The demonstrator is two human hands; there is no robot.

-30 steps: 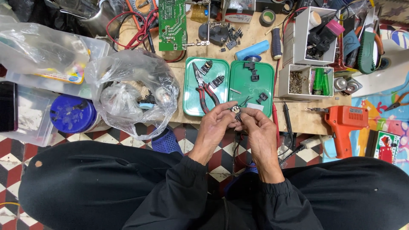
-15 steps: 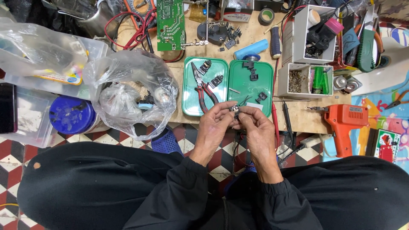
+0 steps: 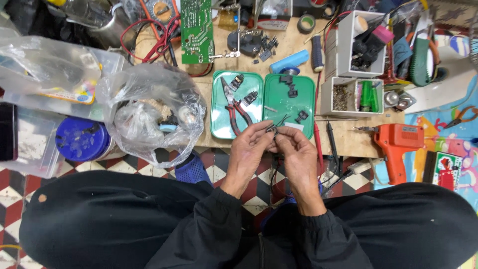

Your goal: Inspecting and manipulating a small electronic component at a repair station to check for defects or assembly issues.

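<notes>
Clear plastic lay bunched at the far left: a large crumpled bag [image 3: 50, 69] over a tub, and beside it a second bag [image 3: 149, 112] holding small round parts, with a blue lidded jar [image 3: 79, 139] between them at the table's near edge. Further right, a green circuit board [image 3: 196, 30] stood at the back of the wooden worktop [image 3: 348, 142]. Two green trays sat side by side; the left tray [image 3: 219, 124] carried red-handled pliers [image 3: 236, 109] and a few small black parts, and the right tray [image 3: 303, 94] held more black parts.

Just below the trays, over the worktop's near edge, the left hand [image 3: 249, 154] and the right hand [image 3: 298, 154] met fingertip to fingertip. Both had thumb and forefinger pinched closed on one small dark component [image 3: 272, 129], held between them above the checkered floor. Its exact shape was too small to tell.

To the right of the hands a white compartment box [image 3: 326, 97] held screws and green cylinders, and an orange soldering gun [image 3: 398, 144] lay flat near the table's right end.
</notes>
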